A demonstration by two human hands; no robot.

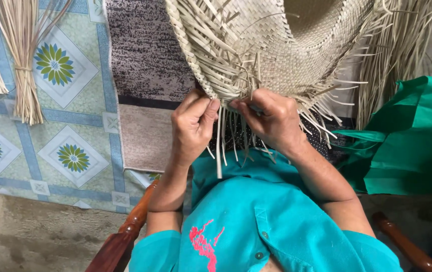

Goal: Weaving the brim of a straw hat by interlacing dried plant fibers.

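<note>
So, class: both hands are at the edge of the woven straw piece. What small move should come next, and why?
Probably fold the next loose strand across into the weave. The left hand and right hand both pinch the unfinished edge of the woven straw piece, where many strand ends hang free and unwoven below the fingers.
</note>
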